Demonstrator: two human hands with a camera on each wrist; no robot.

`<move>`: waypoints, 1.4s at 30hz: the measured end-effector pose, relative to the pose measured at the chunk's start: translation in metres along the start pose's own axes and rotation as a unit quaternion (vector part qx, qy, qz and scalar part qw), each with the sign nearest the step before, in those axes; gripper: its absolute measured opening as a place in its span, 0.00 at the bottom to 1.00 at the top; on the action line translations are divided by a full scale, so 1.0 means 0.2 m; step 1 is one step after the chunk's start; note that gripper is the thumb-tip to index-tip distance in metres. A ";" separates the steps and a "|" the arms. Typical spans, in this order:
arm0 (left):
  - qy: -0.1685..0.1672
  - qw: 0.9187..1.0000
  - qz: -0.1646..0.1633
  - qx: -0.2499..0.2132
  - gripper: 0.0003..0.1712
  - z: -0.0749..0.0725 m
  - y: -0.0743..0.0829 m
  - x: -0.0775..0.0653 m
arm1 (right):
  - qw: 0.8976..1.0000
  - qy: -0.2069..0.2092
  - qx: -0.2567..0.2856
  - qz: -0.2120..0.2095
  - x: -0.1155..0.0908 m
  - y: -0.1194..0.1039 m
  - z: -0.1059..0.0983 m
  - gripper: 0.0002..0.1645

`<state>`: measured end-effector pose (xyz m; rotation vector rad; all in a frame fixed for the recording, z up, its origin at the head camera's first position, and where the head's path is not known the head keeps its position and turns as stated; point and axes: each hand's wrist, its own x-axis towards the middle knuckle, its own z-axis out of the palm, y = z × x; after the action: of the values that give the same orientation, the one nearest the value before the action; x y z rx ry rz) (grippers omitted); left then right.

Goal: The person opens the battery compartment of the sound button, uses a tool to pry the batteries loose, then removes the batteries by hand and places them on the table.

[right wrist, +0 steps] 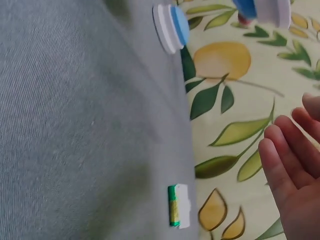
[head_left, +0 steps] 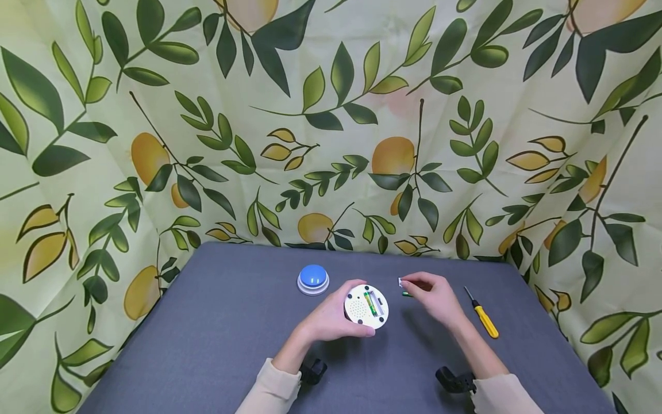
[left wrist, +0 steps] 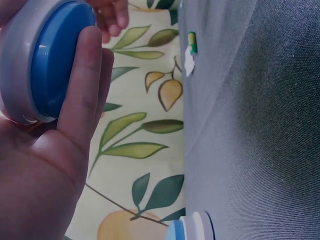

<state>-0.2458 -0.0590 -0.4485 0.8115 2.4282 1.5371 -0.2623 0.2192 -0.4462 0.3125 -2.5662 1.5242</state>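
My left hand (head_left: 333,313) grips a round push button (head_left: 357,310) with its underside turned toward me. Its battery compartment (head_left: 373,303) is uncovered, and a green battery (head_left: 370,303) lies inside one side of it. In the left wrist view, the button's blue dome (left wrist: 55,60) faces my fingers. Above the table to the right, my right hand (head_left: 434,296) has its fingers loosely bent, with nothing between them in the right wrist view. Below it, a second green battery (right wrist: 173,206) lies beside a small white cover (right wrist: 184,205); my fingertips overlap these in the head view.
A second push button with a blue dome (head_left: 312,275) and white base stands on the grey table (head_left: 233,322), left of my left hand. To the right lies a screwdriver (head_left: 486,321) with a yellow handle. Leaf-patterned cloth (head_left: 331,144) hangs behind the table and at both sides.
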 end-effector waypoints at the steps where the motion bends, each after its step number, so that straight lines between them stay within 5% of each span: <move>1: -0.001 1.000 0.000 0.001 0.55 0.00 0.00 0.00 | 1.000 -0.003 0.000 -0.008 -0.01 -0.02 0.00 0.17; 14: -0.010 1.000 0.001 -0.012 0.54 0.00 0.00 0.00 | 0.991 -0.027 0.000 -0.128 -0.04 -0.18 0.08 0.09; 42: -0.029 0.999 0.018 -0.031 0.51 0.00 0.00 0.00 | 0.980 -0.053 -0.058 -0.183 -0.06 -0.24 0.22 0.11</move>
<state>-0.2463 -0.0582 -0.4490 0.8810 2.3251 1.5717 -0.2402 0.1599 -0.4297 0.8206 -2.4803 1.2518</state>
